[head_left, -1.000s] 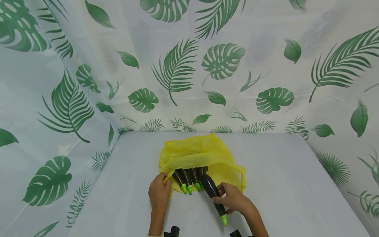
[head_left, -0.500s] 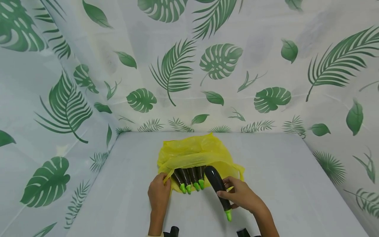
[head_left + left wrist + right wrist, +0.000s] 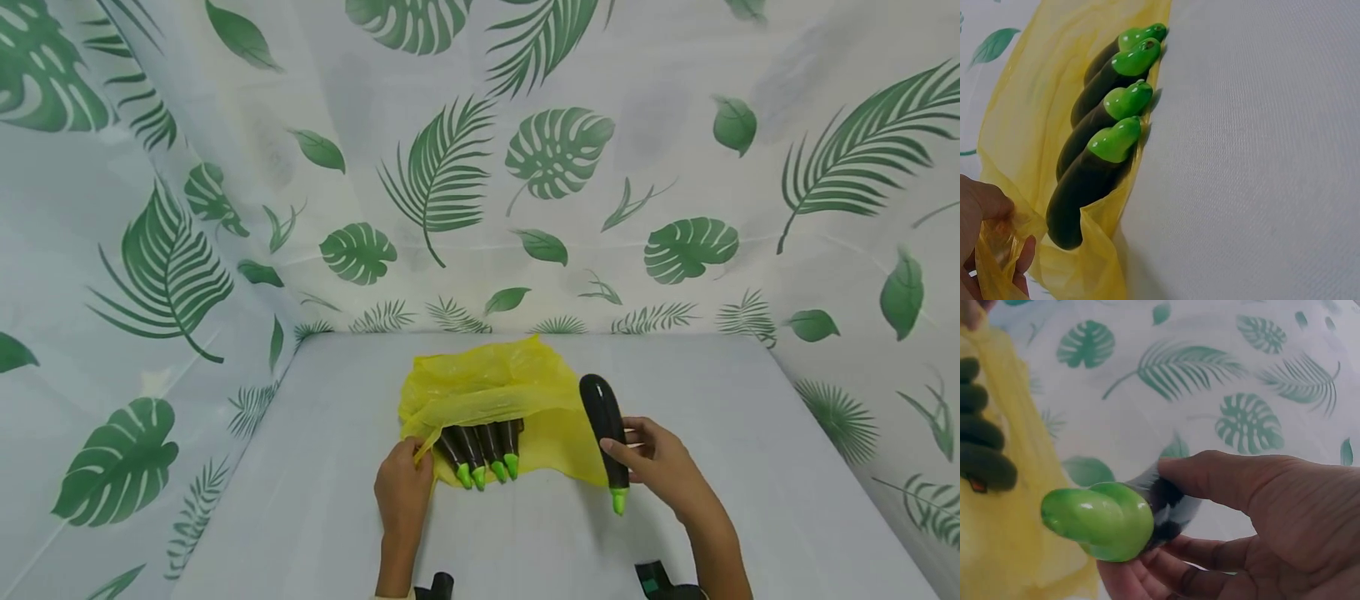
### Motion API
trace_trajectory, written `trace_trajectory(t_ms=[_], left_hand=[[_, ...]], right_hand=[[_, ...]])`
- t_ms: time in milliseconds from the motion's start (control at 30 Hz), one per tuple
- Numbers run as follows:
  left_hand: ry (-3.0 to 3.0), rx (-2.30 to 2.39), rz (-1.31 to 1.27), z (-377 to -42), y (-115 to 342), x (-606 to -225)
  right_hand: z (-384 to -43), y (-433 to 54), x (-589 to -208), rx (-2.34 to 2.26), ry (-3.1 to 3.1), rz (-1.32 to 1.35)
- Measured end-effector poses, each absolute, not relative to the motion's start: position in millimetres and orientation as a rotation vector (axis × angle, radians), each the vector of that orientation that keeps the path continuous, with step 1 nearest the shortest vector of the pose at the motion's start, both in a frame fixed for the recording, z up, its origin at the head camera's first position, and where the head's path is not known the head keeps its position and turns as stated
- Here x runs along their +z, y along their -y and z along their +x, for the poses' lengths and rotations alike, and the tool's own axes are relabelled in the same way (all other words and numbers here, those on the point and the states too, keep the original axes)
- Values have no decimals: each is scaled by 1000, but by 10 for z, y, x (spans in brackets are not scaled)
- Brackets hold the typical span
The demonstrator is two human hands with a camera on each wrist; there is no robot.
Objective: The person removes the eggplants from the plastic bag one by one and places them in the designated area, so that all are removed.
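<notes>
In the head view a yellow plastic bag [image 3: 487, 371] lies on the table with its mouth toward me. Several dark eggplants [image 3: 468, 450] with bright green stem ends lie side by side in that mouth, their far ends covered by the bag. My left hand [image 3: 405, 483] pinches the bag's left edge; the left wrist view shows thumb and finger on the bunched plastic [image 3: 1007, 250]. At the bag's right side my right hand [image 3: 660, 462] grips another eggplant [image 3: 603, 425] between thumb and fingers, raised over the table, green end toward me. The right wrist view shows its green cap [image 3: 1100, 519] close up.
The table [image 3: 750, 467] has a pale cover. White sheets with green leaf prints form the back wall [image 3: 570, 75] and both sides. Black wrist mounts [image 3: 660, 579] show at the bottom edge.
My right hand has moved right and away from me with the eggplant, from in front of the bag's mouth to its right side. The left hand stays at the bag's edge.
</notes>
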State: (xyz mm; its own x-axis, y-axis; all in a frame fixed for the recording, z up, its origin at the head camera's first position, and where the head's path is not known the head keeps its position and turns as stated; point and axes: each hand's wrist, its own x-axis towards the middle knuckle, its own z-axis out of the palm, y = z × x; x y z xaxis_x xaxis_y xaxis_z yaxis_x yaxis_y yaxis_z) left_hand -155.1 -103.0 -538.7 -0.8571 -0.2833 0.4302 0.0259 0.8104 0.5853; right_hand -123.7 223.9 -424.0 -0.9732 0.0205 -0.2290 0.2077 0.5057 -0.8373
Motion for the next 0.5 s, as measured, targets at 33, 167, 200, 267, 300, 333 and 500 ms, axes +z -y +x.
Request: trace_trajectory(t_ms=[33,167,200,267,300,333,500], left_hand=[[2482,-814,186,-1556,1030,-5389],[2482,-818,176,-1560,1031,-5399],[2482,-818,174,-1559,1032,-5405],[2482,-816,175,-1553,1033,-5409],[2484,-815,176,-1549,1033,-5411],[2484,-815,176,-1546,1034,-5413],[2491,-810,179,-1552,1039,-5412]], right_hand=[[-1241,-2283,-4237,-1459,-2576,215],[-1248,-2445,-4264,-1485,-2609,317],[-1252,-2483,-4286,-1492,-2611,342],[-1272,-2556,-4343,-1499,-2618,386],[-1285,-2590,-4375,-1502,-2620,411],[-1302,-2625,-4407,-1509,-2621,430],[-1425,-2780,-4593,-1553,-2581,519]])
